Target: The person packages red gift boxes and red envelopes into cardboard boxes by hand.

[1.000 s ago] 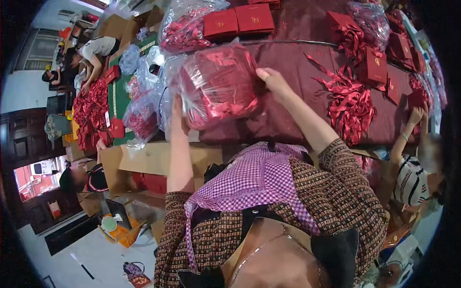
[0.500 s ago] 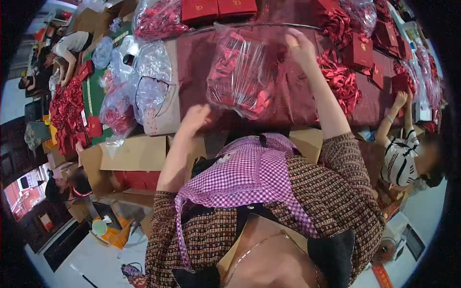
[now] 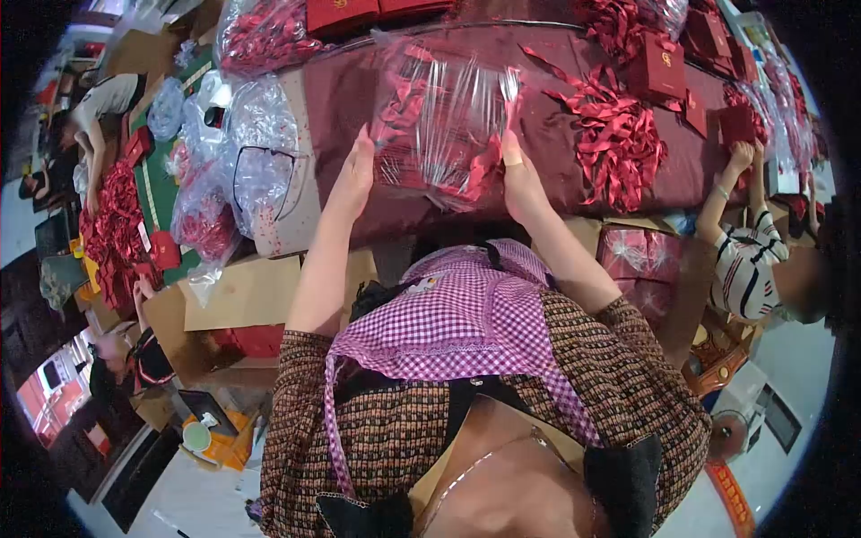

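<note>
A clear plastic bag [image 3: 439, 125] packed with flat red pieces and red ribbon is in front of me at the table's near side. My left hand [image 3: 352, 175] grips its left side, fingers pointing up along the edge. On the opposite side my right hand [image 3: 523, 182] holds the bag, with the thumb along its edge. Shiny creases in the plastic partly hide the contents. To the right of the bag lies a loose heap of red ribbons [image 3: 619, 139] on the dark red tablecloth [image 3: 336, 108].
Red boxes [image 3: 659, 67] stand at the right, more [image 3: 345, 13] at the back. Crumpled plastic bags [image 3: 256, 125] and glasses [image 3: 265, 166] lie left. Open cartons [image 3: 242, 296] sit below the table edge. Co-workers are at both sides; one in a striped shirt [image 3: 749, 273] handles a red box.
My right hand has come down from above the ribbons to the bag's right side. My left hand has moved up to its left side. Both now hold the bag.
</note>
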The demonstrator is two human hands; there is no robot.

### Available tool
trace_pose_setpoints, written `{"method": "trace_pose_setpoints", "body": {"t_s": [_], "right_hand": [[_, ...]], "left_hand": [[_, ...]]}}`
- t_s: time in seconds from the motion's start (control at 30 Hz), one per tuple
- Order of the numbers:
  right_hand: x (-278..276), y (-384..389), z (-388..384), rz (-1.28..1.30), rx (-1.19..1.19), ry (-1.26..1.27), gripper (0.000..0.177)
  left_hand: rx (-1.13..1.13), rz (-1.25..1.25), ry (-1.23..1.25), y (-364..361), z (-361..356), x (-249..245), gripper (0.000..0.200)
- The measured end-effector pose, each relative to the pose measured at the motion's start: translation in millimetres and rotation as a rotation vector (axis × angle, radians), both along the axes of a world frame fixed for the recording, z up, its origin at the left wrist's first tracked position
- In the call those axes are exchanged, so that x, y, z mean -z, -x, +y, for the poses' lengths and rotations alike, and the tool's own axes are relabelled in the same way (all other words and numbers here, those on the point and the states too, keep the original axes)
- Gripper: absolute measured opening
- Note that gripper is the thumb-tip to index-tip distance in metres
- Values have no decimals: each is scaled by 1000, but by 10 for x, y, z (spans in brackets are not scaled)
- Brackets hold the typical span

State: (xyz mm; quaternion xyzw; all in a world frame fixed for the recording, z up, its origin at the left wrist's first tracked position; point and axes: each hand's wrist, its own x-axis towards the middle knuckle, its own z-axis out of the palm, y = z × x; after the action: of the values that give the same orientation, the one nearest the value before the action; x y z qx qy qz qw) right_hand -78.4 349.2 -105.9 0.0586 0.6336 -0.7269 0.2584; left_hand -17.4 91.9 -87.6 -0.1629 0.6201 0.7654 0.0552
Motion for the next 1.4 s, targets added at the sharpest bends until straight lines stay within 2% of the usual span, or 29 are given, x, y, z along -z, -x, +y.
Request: {"method": "trace_pose_setpoints", "body": {"t_s": [0.03,0.1,0.13,0.17,0.23,0.27,0.33,0.37,0.43,0.47,0.5,0.57,0.6,0.67,0.7,0.77,0.87,0.9,1.0,1.1,1.2,1.3,1.37,1.4], "right_hand": [[-25,7,-33,1,6,-4,84],[-47,4,-147,-68,182,15,72],[10,65,-115,-137,33,125,88],[61,56,-103,-144,33,120,88],[-59,72,-149,-1,159,18,71],[-136,127,-145,-157,151,3,69],[-255,207,-200,-55,140,-9,71],[-318,275,-174,-236,149,-49,62],[-552,333,-223,-336,227,-17,58],[-514,369,-186,-326,175,-76,58],[-468,375,-170,-335,170,-82,58],[-332,398,-167,-176,223,-106,40],[-314,442,-142,-134,207,-108,37],[-367,406,-12,-259,238,7,38],[-398,353,59,-171,182,49,43],[-426,225,116,-168,183,12,46],[-393,91,196,-173,107,-77,54],[-355,76,194,-112,75,-82,56],[-268,72,126,-55,30,-84,62],[-398,84,20,7,-14,-213,64],[-479,100,22,-58,-62,-380,61],[-440,123,0,59,-97,-205,57],[-438,104,4,13,-92,-202,58],[-449,117,10,-21,-85,-200,59]], "left_hand": [[45,69,82,-1,-42,92,88],[57,84,72,-22,-22,137,89],[65,94,62,-34,20,72,89],[64,87,58,-36,60,9,89],[161,128,37,-28,146,-98,95],[158,154,33,-27,199,-107,95],[148,161,-58,-47,301,-23,95],[192,161,-93,-74,352,-3,97],[85,102,-256,-58,566,-312,92],[-8,110,-259,-92,575,-133,82],[-15,101,-263,-121,551,14,82],[0,127,-170,-165,405,201,72],[-7,106,-213,-211,347,154,63],[67,178,550,-297,267,119,60],[51,191,676,-334,279,54,63],[80,213,763,-432,282,58,63],[189,212,625,-385,308,-3,73],[237,194,533,-372,345,-23,85],[300,233,478,-345,423,-12,100],[299,241,428,-327,458,-34,100],[306,260,365,-303,558,-22,100],[269,256,384,-307,579,-17,91],[105,85,119,-326,584,74,77],[-57,57,-36,-303,631,68,65]]}}
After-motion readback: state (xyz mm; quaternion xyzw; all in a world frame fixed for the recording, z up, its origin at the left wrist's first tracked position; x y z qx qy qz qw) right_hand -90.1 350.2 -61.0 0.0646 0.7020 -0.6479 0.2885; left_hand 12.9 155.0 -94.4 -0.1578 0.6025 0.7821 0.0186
